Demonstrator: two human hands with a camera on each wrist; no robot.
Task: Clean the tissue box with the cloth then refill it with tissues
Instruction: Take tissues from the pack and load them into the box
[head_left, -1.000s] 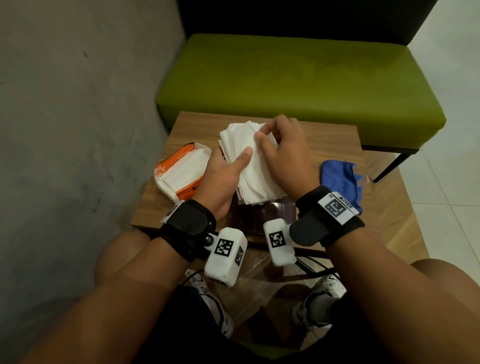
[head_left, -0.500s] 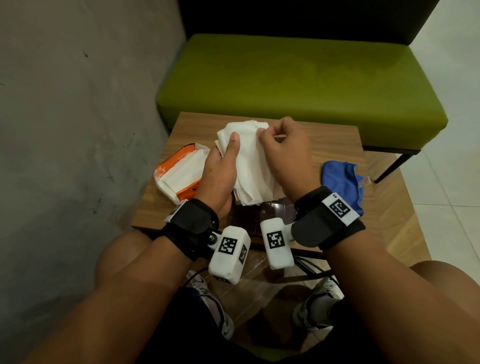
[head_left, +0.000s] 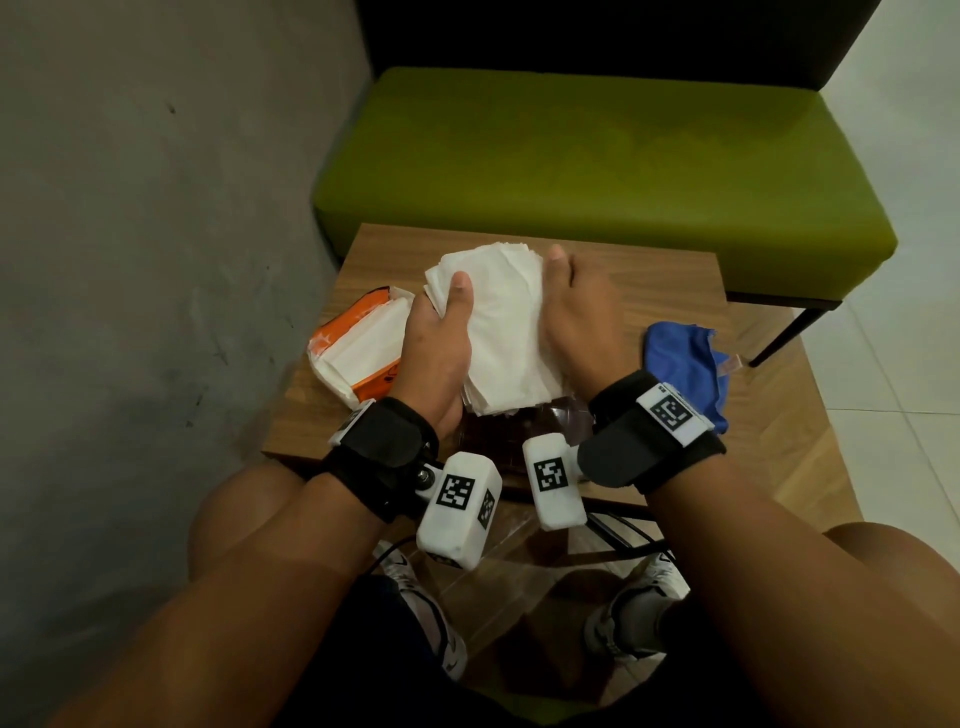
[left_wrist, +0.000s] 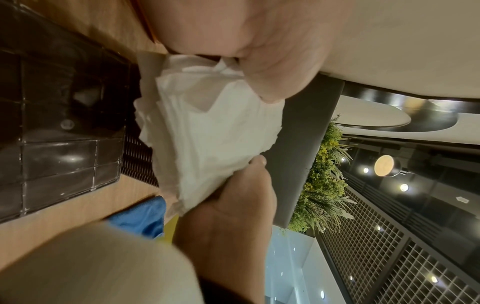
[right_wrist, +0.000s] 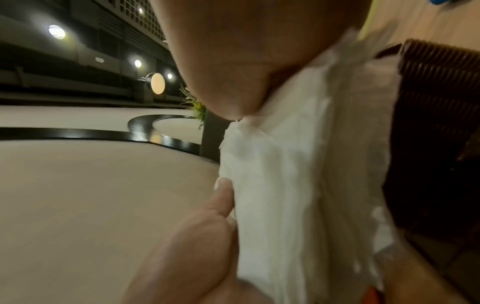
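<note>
- Setting: a grey wall at 9 o'clock, a green bench (head_left: 597, 171) at 12 o'clock, and a small wooden tabletop (head_left: 649, 280) at centre carrying the work.
- Tissue box (head_left: 524, 428): a dark, glossy brown box at 6 o'clock of the tabletop, just below the raised stack. In the left wrist view its panelled surface lies flat on the wood. Its opening cannot be made out.
- Tissue stack (head_left: 498, 327): a thick white sheaf held clear of the tabletop between both hands, its long axis running from 12 to 6 o'clock, its lower edge overhanging the box.
- Left hand (head_left: 436, 358): grip clenched on the stack's 9 o'clock edge, thumb on top, fingers hidden beneath.
- Right hand (head_left: 582, 317): grip grasping the 3 o'clock edge, thumb alongside the paper; its fingers are hidden in the head view, and the right wrist view shows them pressed against the sheets.
- Deciding relation, as a judgement: the box lies directly toward 6 o'clock and below the grip, both hands about equally near, so the stack would need lowering with its long axis matched to the box.
- Orange tissue packet (head_left: 358, 348): at 9 o'clock, torn open, partly behind the left hand.
- Blue cloth (head_left: 685, 364): crumpled at 3 o'clock, well apart from the box.
</note>
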